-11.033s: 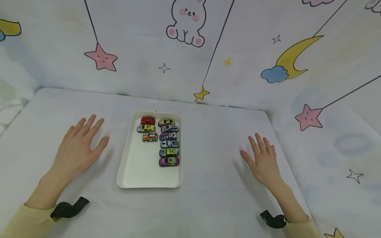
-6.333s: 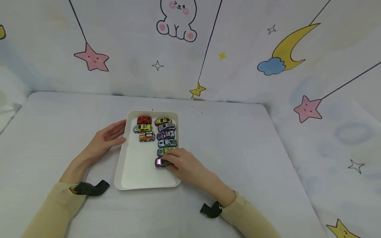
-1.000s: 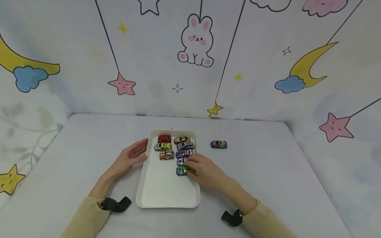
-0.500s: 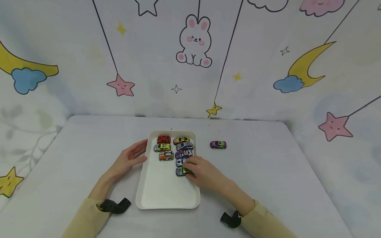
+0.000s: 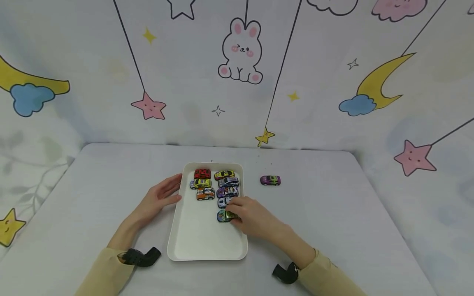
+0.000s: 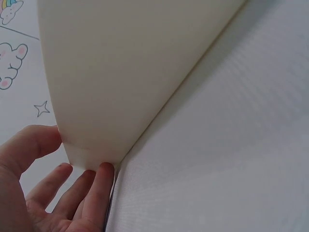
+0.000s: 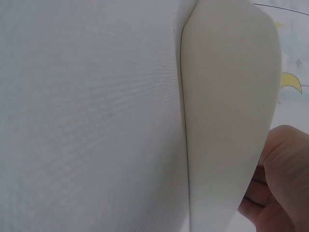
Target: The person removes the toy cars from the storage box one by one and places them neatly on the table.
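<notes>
A white tray holds small toy cars in two columns. My right hand reaches over its right wall and pinches a green toy car, the nearest in the right column. A silver toy car lies just behind, partly covered by the fingers. Against the tray's left wall rest the fingertips and thumb of my left hand. The left wrist view shows those fingers extended at the tray wall. In the right wrist view, the wall hides the right fingertips and the car.
A purple toy car stands on the white-covered table, right of the tray. The left column has a red car, a yellow car and an orange car. A patterned cloth backdrop rises behind the table's far edge.
Since the earliest frames, both hands came to the tray and the purple car went from the tray to the table. Lately the pinched green car shifted slightly nearer, away from the silver one.
</notes>
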Tool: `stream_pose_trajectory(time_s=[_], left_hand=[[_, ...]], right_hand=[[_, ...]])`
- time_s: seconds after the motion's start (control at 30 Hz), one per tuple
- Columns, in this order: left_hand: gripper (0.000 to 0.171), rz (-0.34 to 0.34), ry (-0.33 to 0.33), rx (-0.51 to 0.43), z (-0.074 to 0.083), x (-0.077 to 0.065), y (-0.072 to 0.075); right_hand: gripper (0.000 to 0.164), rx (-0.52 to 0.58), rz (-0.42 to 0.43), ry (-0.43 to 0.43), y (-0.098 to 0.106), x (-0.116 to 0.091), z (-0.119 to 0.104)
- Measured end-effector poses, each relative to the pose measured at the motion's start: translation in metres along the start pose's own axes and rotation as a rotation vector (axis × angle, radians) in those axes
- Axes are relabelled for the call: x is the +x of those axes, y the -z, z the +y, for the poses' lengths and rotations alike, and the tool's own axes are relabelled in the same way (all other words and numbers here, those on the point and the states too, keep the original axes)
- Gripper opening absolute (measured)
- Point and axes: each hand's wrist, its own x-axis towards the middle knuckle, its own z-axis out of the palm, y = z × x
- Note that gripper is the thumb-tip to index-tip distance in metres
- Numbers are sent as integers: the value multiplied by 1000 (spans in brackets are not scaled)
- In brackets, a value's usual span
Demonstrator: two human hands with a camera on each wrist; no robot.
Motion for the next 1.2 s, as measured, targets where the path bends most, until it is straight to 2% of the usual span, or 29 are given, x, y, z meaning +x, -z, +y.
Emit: stream_pose_trajectory(time_s=[0.23,0.5,0.73,0.9,1.2], left_hand=[[67,2,-4,-15,3,0,-1],[67,2,5,-13,1,-3,-1],[67,4,5,-13,0,1,2],[68,9,11,-7,1,0,3],[67,0,3,-14,2,-1,2]], right_hand=[[29,5,37,45,-2,-1,1],[29,30,46,45,-1,-3,-3],[29,82,139,36,6,-4,-6],[28,71,198,50,11,-5,-5],[28,80,244,50,14,-9,1]])
